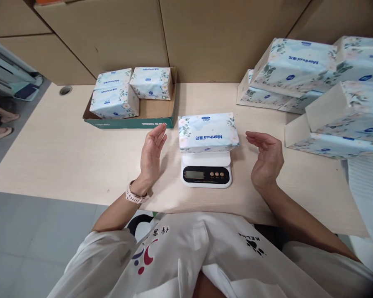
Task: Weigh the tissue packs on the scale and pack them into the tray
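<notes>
A floral pack of tissues [207, 132] rests on a white digital kitchen scale [207, 159], covering the rear of its platform. The scale's display and round buttons face me; I can make out no reading. To the left of the pack, my left hand [152, 155] is held apart from it, open, palm turned inward, with a pale pink band on the wrist. On the other side my right hand [265, 159] is also open, fingers stretched toward the pack without touching it. Neither hand holds anything.
A green cardboard tray [127, 123] at the back left holds three tissue packs [151, 82]. More tissue packs [295, 66] are stacked at the right. Cardboard boxes [202, 41] stand along the table's [65, 145] back edge. Another person's feet [3, 131] show at the far left.
</notes>
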Tool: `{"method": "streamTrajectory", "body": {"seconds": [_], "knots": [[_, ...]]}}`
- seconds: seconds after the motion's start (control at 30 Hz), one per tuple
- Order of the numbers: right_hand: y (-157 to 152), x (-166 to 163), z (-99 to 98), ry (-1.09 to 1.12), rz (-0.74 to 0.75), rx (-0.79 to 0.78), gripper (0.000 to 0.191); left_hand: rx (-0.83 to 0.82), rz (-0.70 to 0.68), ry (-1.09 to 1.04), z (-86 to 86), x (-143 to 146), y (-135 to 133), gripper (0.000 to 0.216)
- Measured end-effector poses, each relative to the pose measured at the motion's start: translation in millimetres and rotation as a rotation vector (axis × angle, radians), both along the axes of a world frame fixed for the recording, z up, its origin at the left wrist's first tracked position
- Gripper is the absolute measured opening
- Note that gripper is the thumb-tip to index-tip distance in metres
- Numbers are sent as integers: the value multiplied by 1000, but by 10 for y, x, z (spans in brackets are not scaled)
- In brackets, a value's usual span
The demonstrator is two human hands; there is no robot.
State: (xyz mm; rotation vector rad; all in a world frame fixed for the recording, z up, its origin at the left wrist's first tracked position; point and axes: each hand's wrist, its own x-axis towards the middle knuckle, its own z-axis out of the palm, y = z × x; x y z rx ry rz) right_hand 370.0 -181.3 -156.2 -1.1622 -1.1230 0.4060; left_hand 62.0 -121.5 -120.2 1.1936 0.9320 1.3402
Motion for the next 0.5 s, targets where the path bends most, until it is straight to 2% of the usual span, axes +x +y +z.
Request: {"method": "streamTrajectory", "body": {"seconds": [0.33,0.5], "knots": [[5,-12,1,-7,-31,-3,50,-16,2,-23,9,18,-10,59],[53,-40,51,65,-170,10,44,-36,10,-30,23,33,-20,58]]}}
